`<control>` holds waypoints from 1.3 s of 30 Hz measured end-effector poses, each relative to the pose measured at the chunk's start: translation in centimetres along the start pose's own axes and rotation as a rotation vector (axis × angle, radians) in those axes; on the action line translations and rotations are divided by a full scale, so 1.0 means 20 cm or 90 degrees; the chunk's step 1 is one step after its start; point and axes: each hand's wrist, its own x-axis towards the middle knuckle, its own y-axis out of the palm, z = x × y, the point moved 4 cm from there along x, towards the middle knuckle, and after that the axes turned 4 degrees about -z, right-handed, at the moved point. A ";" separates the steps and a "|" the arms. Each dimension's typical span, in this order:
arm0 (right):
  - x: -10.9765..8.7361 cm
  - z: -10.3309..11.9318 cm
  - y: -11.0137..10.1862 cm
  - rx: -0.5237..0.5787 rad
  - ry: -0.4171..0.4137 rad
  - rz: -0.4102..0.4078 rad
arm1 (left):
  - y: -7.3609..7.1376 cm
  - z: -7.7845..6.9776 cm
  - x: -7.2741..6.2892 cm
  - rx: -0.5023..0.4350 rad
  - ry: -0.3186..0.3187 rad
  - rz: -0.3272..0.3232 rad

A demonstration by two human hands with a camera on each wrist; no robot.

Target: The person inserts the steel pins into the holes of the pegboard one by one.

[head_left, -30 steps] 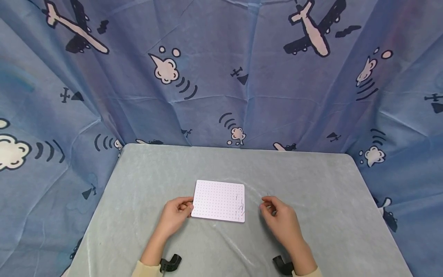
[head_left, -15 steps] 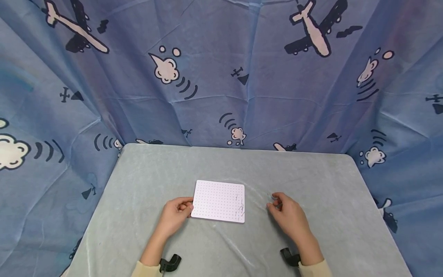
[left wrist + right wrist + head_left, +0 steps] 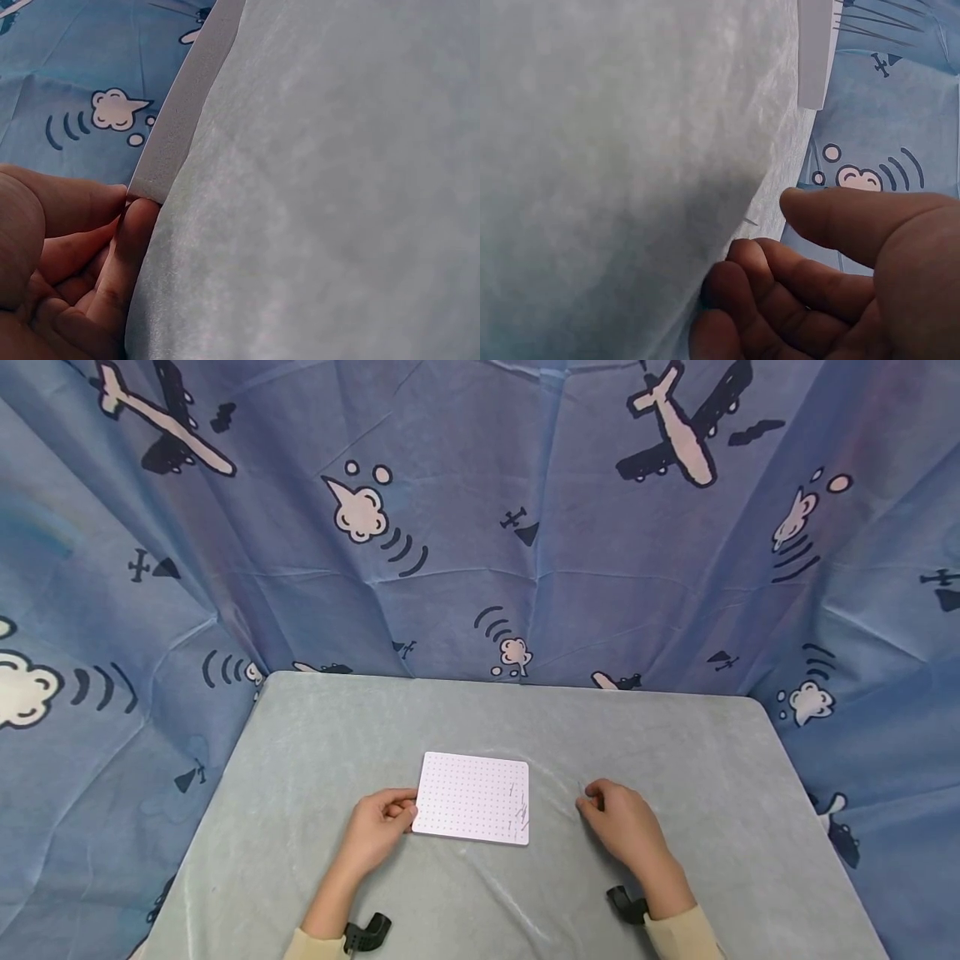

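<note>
A white board (image 3: 468, 797) dotted with rows of small holes lies on the cloth-covered table. Several thin needle-like pins (image 3: 519, 810) stand up along its right side; the right wrist view shows them as fine dark pins (image 3: 881, 22). My left hand (image 3: 378, 822) pinches the board's near left corner between thumb and fingers, seen close up at the board's edge (image 3: 180, 112) in the left wrist view. To the right of the board, my right hand (image 3: 622, 822) has its fingertips down at the cloth. Beside them is a short thin pin (image 3: 751, 221), with thumb and forefinger apart around it.
A grey-green cloth (image 3: 720, 777) with some wrinkles covers the table. Behind and at both sides hangs a blue curtain (image 3: 450, 527) printed with planes and clouds. Each wrist carries a black camera mount, such as the left mount (image 3: 367, 933).
My right hand has shifted right, away from the board, then settled lower with its fingertips closer together. My left hand keeps its hold on the board, which stays in place.
</note>
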 end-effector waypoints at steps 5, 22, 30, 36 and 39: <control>0.01 0.00 0.00 -0.010 0.007 0.015 | 0.00 0.01 -0.01 -0.001 -0.003 0.001; 0.08 0.02 0.00 -0.057 0.004 0.044 | -0.01 0.03 0.01 0.007 0.002 0.015; 0.09 0.04 0.00 -0.063 0.013 0.041 | -0.01 0.02 0.02 0.010 -0.003 0.023; 0.10 0.06 0.01 -0.080 -0.006 0.029 | -0.01 0.01 0.02 0.001 -0.003 0.014; 0.11 0.07 0.02 -0.085 -0.025 0.023 | -0.01 0.01 0.01 0.001 -0.004 0.009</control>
